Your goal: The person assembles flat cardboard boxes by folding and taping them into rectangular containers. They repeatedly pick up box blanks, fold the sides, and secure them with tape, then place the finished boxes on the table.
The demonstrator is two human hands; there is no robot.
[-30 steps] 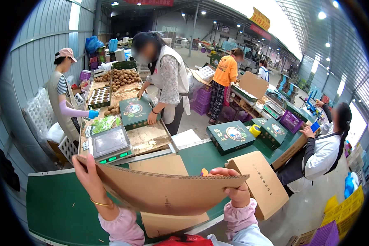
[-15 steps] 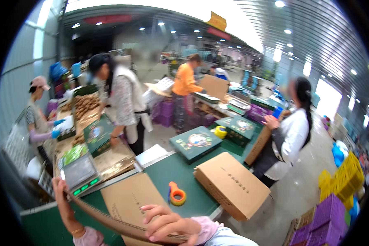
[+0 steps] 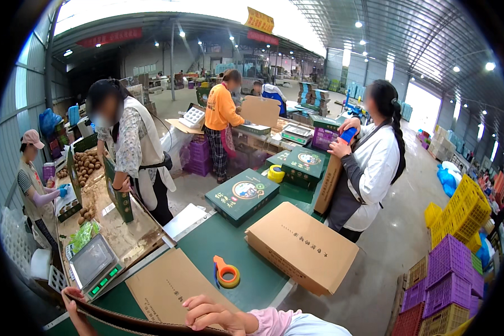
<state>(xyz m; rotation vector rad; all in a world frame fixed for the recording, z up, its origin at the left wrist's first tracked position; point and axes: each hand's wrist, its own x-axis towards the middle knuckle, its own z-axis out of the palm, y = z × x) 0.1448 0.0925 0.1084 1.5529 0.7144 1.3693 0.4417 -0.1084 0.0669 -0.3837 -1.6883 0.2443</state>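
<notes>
At the lower edge, a brown corrugated cardboard carton (image 3: 130, 321) is held on edge between my hands, mostly out of view. My left hand (image 3: 73, 302) grips its left end, with the fingers wrapped over the rim. My right hand (image 3: 215, 317) has its fingers bent over the right part of the same carton. Just beyond lies a flat cardboard carton (image 3: 171, 283) on the green table (image 3: 201, 246). To its right is an orange tape dispenser (image 3: 226, 273) with a yellowish roll. A closed brown carton (image 3: 302, 246) stands farther right, near the table edge.
Dark green printed boxes (image 3: 243, 195) and a yellow tape roll (image 3: 275, 173) are beyond. A scale (image 3: 94, 266) stands at left. A person in white (image 3: 375, 162) holds a carton and blue tool at right. Purple crates (image 3: 451, 274) are stacked on the floor.
The view has shifted, so the scene sits farther left. The carton in my hands is lower in view. The co-worker at left has tipped a green box panel more upright.
</notes>
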